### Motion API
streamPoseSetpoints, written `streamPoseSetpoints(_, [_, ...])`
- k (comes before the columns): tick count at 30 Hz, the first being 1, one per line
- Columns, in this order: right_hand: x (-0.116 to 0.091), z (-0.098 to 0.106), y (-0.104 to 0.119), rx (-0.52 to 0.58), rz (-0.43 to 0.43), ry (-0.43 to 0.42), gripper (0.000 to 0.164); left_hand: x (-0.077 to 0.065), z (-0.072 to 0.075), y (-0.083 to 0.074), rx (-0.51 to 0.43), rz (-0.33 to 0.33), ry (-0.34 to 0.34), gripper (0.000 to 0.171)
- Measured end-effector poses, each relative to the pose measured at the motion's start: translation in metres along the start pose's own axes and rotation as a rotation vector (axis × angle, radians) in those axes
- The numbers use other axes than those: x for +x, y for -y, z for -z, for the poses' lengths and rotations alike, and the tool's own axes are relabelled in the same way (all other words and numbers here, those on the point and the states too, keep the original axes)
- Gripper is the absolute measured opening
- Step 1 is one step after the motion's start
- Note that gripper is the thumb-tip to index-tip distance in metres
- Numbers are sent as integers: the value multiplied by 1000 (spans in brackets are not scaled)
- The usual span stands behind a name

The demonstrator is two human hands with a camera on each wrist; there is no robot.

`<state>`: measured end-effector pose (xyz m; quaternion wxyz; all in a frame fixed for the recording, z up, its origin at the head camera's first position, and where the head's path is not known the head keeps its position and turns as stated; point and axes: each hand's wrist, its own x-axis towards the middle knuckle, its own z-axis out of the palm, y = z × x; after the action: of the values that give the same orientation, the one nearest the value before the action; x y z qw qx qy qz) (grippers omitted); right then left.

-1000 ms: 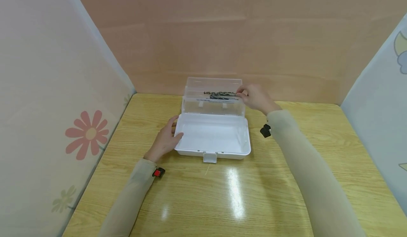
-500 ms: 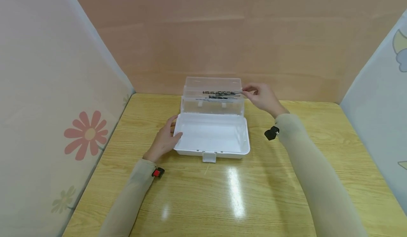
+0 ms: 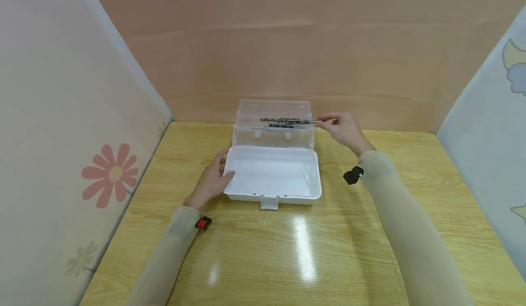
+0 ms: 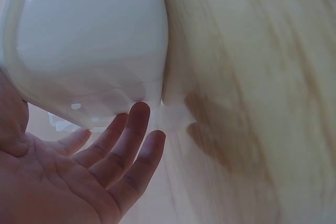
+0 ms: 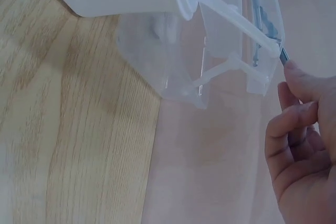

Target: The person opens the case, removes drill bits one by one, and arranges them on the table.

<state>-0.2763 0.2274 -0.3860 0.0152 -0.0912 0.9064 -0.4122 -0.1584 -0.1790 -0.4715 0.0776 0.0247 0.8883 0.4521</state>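
A white plastic box (image 3: 273, 173) stands with its clear tiered trays (image 3: 271, 138) folded up at the back. Several dark twist drill bits (image 3: 283, 126) lie sideways in an upper tray. My right hand (image 3: 344, 130) pinches the bright shank of a drill bit (image 3: 314, 122) between thumb and fingertips, at the tray's right end. In the right wrist view, this drill bit (image 5: 284, 56) sticks out past the tray's end. My left hand (image 3: 210, 182) holds the box's left side, thumb over the rim; in the left wrist view its fingers (image 4: 137, 124) lie against the outer wall.
The box stands on a wood-grain table (image 3: 263, 260), its front latch (image 3: 269, 203) hanging down. A pinkish-brown backdrop (image 3: 263, 45) rises close behind the trays. Light panels with a flower print (image 3: 115, 173) on the left and a moon print on the right flank the table.
My right hand has shifted to the right, drawing the pinched drill bit partly out past the tray's right end. The left hand keeps its place on the box.
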Motion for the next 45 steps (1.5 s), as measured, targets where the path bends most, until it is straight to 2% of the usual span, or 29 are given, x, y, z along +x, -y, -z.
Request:
streamPoseSetpoints(8, [-2, 2, -7, -41, 26, -50, 29, -1, 1, -2, -6, 9, 5, 76])
streamPoseSetpoints(25, [-17, 13, -26, 5, -16, -99, 45, -2, 2, -4, -9, 21, 17, 77])
streamPoseSetpoints(30, [-25, 20, -37, 23, -43, -111, 47, -2, 3, -4, -8, 14, 18, 77])
streamPoseSetpoints(37, [-35, 31, -57, 61, -116, -68, 57, -1, 2, -2, -12, 20, 18, 77])
streamPoseSetpoints(45, [-44, 44, -79, 71, -133, -74, 60, 0, 1, -3, -26, 38, 24, 77])
